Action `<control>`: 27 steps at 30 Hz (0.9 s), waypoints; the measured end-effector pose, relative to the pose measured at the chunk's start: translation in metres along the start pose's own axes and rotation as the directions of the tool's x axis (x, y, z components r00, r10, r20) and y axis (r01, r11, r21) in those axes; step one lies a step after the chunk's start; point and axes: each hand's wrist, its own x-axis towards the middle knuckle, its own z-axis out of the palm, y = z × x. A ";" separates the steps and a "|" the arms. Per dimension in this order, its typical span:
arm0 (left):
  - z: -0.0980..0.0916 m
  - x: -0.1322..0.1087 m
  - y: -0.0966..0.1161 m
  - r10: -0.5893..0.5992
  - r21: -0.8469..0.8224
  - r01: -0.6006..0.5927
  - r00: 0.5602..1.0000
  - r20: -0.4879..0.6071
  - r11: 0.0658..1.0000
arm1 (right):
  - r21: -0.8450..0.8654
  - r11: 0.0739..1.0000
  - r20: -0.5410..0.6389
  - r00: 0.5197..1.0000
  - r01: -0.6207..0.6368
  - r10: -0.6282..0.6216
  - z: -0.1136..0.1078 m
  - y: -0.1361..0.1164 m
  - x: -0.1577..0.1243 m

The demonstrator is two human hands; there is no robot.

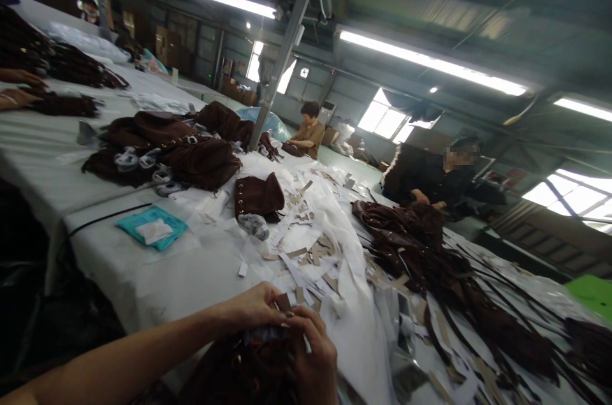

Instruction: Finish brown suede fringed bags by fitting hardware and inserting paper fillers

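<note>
Fingertips [272, 304] of both hands were pressed together at lower centre of the frame, pinching a small brown tab [285, 301] between them. The left hand [251, 310] entered from the lower left; the right hand [313, 354] curled in from the lower right. Both were equally near the tab, which stood at their meeting point with its long axis roughly upright. Whether it was joined to the dark brown garment [236, 370] directly below the hands could not be determined. Above the hands, paper scraps [310, 255] littered the white table cover [191, 271]. A teal packet [152, 226] lay at centre left and tangled brown straps [430, 265] at right.
</note>
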 end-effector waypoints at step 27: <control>0.018 0.006 0.012 0.120 0.468 -0.069 0.990 -0.081 0.881 | 0.122 0.944 -0.163 0.932 -0.307 0.324 0.003 0.020 -0.006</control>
